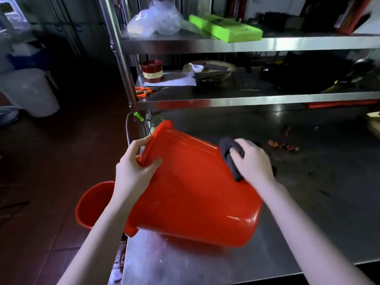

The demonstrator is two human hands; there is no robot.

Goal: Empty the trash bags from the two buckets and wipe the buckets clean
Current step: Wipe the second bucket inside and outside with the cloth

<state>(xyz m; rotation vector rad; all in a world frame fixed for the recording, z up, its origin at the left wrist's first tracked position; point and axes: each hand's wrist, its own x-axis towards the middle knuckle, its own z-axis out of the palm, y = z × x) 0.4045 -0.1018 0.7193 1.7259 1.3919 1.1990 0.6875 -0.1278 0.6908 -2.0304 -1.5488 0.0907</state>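
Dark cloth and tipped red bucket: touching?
Touching. The head view shows the right hand pressing the dark cloth flat against the tipped red bucket wall near its base, no gap showing.

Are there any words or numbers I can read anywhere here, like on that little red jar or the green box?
None can be read for sure.
Round dark red jar on the middle shelf: its pale label band bears dark print, too blurred to read.
Flat bright green box on the top shelf: a dark patch on top, no legible text.
Tilted red plastic bucket on the steel table: no writing visible.
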